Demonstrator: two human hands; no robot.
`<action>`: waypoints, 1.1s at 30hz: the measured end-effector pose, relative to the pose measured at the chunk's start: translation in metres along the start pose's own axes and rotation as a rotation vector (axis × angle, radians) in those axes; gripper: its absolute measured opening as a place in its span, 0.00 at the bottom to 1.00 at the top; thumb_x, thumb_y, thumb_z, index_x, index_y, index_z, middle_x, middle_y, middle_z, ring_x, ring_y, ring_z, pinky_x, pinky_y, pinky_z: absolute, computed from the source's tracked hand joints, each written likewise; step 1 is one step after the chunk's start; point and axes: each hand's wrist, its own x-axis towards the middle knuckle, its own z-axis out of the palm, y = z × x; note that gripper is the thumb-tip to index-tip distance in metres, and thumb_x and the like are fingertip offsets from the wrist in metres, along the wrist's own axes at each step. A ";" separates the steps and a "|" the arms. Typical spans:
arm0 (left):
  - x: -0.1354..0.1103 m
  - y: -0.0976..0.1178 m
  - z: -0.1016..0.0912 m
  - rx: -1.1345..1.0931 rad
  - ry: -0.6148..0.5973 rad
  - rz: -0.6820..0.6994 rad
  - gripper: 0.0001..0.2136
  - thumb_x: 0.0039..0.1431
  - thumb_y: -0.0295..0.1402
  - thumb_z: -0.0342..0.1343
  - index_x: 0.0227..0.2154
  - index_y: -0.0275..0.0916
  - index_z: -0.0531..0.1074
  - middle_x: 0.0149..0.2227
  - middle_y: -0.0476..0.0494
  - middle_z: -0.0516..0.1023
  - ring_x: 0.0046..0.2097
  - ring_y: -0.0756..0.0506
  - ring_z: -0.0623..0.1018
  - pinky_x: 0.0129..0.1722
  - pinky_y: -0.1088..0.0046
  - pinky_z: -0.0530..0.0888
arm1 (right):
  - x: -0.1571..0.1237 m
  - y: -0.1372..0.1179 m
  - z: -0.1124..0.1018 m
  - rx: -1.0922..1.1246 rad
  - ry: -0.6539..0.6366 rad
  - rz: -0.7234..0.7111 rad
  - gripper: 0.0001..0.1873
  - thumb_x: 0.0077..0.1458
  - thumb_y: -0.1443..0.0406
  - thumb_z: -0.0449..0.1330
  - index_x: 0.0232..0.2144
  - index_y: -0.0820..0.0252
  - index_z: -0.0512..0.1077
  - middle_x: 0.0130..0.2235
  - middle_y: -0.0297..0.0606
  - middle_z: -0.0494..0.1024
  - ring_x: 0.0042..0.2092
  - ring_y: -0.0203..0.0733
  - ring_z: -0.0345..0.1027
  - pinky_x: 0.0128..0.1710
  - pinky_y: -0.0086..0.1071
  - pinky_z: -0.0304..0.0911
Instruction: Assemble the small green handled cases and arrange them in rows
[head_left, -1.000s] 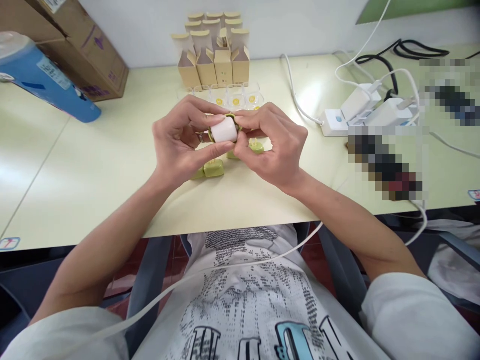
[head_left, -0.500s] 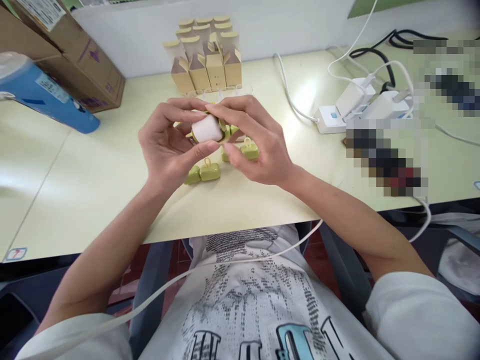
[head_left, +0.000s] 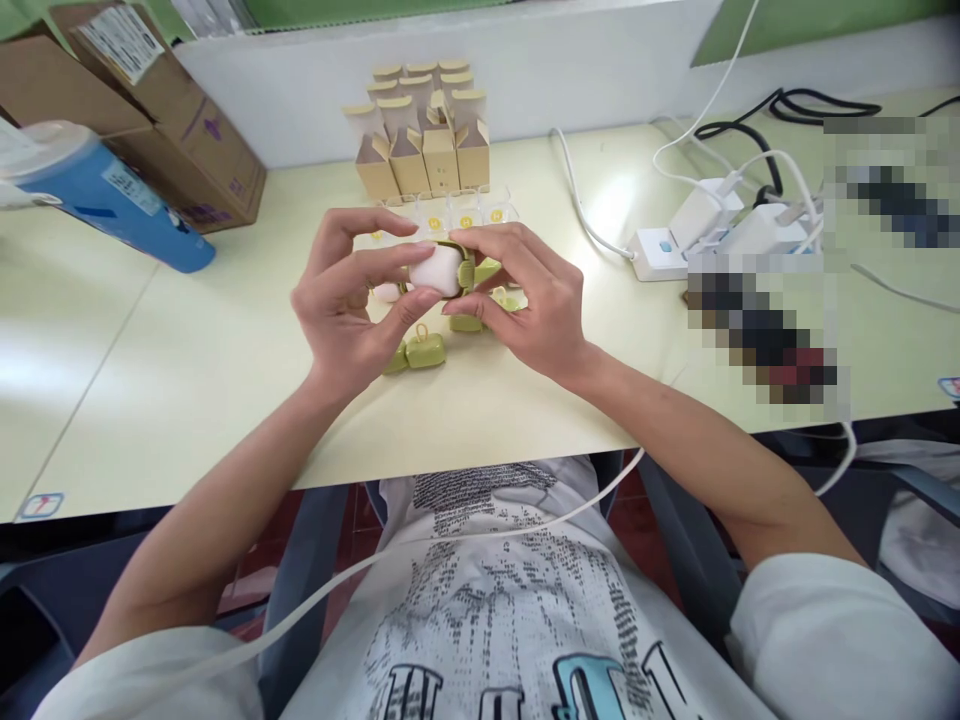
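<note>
Above the table, both hands are closed around one small item. My left hand [head_left: 356, 290] pinches a rounded white case [head_left: 436, 270], which looks like an earbud case, between thumb and fingers. My right hand [head_left: 529, 300] grips the olive-green cover [head_left: 466, 272] around the white case's right end. How deep the case sits in the cover is hidden by fingers. Below the hands, glossy green cases [head_left: 426, 351] with loops lie on the table. Another green case [head_left: 466, 323] is partly hidden behind my right hand. Beyond my fingers stand clear plastic pieces [head_left: 465, 215] with yellow round marks.
Several open tan boxes [head_left: 442, 165] stand against the wall. At the left are a blue tumbler [head_left: 142, 205] and a brown carton [head_left: 214, 160]. A white power strip [head_left: 660, 254] with plugs and cables sits at right. A white cable [head_left: 480, 535] crosses my lap.
Both hands have shifted slightly right with the white case and green cover. The white case has turned, and more of the green cover's right end shows. The camera view has tilted up a little.
</note>
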 end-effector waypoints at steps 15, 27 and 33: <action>-0.016 -0.001 -0.001 0.281 0.021 -0.031 0.24 0.72 0.62 0.69 0.56 0.51 0.84 0.51 0.41 0.79 0.49 0.42 0.85 0.42 0.64 0.87 | 0.000 -0.001 0.000 0.031 -0.007 0.044 0.35 0.76 0.34 0.63 0.67 0.49 0.81 0.57 0.43 0.87 0.53 0.47 0.85 0.50 0.43 0.90; -0.011 0.000 0.000 0.391 0.067 0.200 0.17 0.76 0.53 0.69 0.62 0.62 0.86 0.46 0.43 0.79 0.43 0.44 0.81 0.31 0.69 0.77 | -0.004 -0.002 0.001 -0.005 -0.038 0.044 0.34 0.77 0.35 0.63 0.67 0.50 0.80 0.59 0.44 0.87 0.53 0.47 0.84 0.53 0.43 0.89; -0.013 0.000 0.004 0.454 0.123 0.153 0.17 0.74 0.56 0.69 0.57 0.57 0.88 0.43 0.42 0.80 0.40 0.43 0.81 0.30 0.67 0.78 | -0.003 -0.005 -0.001 -0.010 -0.007 0.080 0.33 0.75 0.34 0.64 0.65 0.47 0.81 0.56 0.43 0.89 0.51 0.48 0.85 0.51 0.43 0.89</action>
